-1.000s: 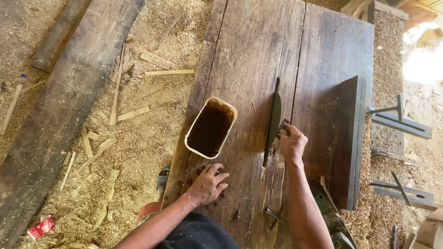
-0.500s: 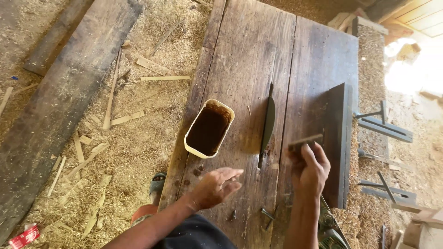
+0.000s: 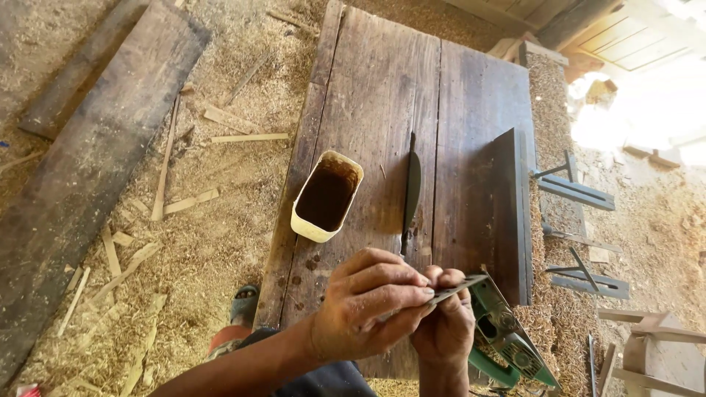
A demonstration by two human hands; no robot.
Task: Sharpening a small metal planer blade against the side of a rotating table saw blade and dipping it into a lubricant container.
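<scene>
Both hands meet low over the table (image 3: 368,95). The left hand (image 3: 364,305) pinches a thin grey strip (image 3: 456,288) between thumb and fingertips; the right hand (image 3: 445,323) curls shut around the same strip from beneath. The strip's long axis runs from the left fingertips up and to the right, past the right hand. Just beyond the hands lies a dark blade (image 3: 412,187) set in the table's slot, lengthwise away from them. A tub (image 3: 326,197) of brown liquid sits up-left, nearer the left hand. A green power tool (image 3: 507,345) lies just right of the right hand.
</scene>
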